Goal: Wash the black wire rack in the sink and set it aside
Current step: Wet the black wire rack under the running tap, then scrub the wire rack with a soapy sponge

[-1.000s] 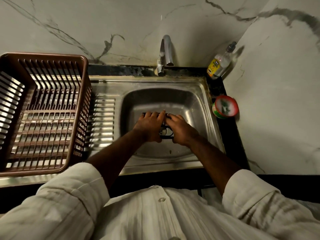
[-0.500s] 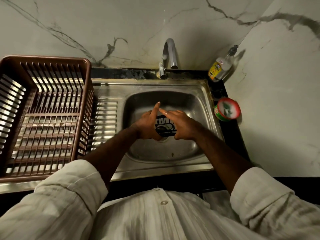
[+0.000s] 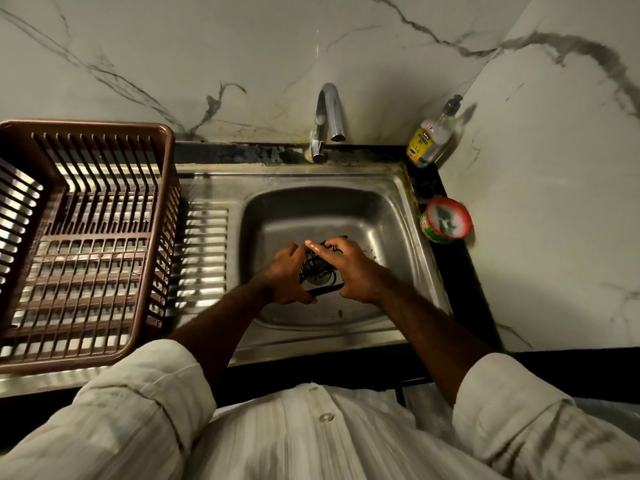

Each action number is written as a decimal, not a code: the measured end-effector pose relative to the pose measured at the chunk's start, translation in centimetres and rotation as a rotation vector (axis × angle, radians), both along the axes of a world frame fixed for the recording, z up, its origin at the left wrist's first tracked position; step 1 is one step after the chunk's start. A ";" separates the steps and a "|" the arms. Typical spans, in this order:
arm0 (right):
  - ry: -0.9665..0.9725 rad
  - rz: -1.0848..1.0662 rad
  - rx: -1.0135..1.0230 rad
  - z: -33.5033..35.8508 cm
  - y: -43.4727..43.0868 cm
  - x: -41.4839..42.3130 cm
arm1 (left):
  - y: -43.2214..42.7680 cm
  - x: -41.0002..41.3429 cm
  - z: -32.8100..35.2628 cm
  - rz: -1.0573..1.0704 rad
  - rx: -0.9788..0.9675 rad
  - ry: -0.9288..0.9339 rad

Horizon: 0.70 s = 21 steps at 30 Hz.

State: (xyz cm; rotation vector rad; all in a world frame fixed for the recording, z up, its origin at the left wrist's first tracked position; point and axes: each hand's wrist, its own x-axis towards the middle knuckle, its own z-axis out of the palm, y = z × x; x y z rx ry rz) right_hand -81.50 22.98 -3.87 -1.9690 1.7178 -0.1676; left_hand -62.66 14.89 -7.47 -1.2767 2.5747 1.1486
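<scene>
Head view, looking down over a steel sink (image 3: 398, 188); the black wire rack (image 3: 320, 271) sits low in the basin, over the drain, whose ring shows through the wires; whether the rack touches the basin floor I cannot tell.

Both hands are on it. The left hand (image 3: 285, 277) grips the rack's left side, fingers curled over the far edge, thumb at the near edge; the right hand (image 3: 353, 271) holds the right side, fingers bent round the wires, forefinger laid across the top toward the left hand, wet and shining. The rack is tilted, its near edge toward the person.

The faucet (image 3: 329, 112) stands at the back rim, spout over the basin; no stream is visible. The ribbed drainboard (image 3: 204, 251) lies left of the basin; a brown slatted basket (image 3: 86, 126) rests on it, further left. On the black surface (image 3: 453, 271) to the right: a pump bottle (image 3: 431, 136) with a yellow label in the back corner; a round green-and-red tub (image 3: 446, 220) nearer, just beside the sink rim. Pale rolled sleeves (image 3: 149, 393) at the bottom; veined marble wall (image 3: 242, 46) behind.
</scene>
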 end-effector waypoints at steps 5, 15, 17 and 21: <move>-0.088 -0.243 0.024 -1.5 1.0 0.3 | 0.2 -0.1 0.0 -0.009 -0.026 -0.058; -0.034 -0.300 -0.004 -1.8 0.6 -0.7 | -0.3 0.4 -0.4 -0.157 -0.086 -0.117; -0.084 -0.306 0.071 -1.2 0.1 -1.2 | -0.6 0.6 -0.5 -0.185 -0.096 -0.120; -0.268 -0.292 0.261 0.7 -1.0 -4.4 | -0.9 -0.1 -0.8 -0.169 -0.119 -0.123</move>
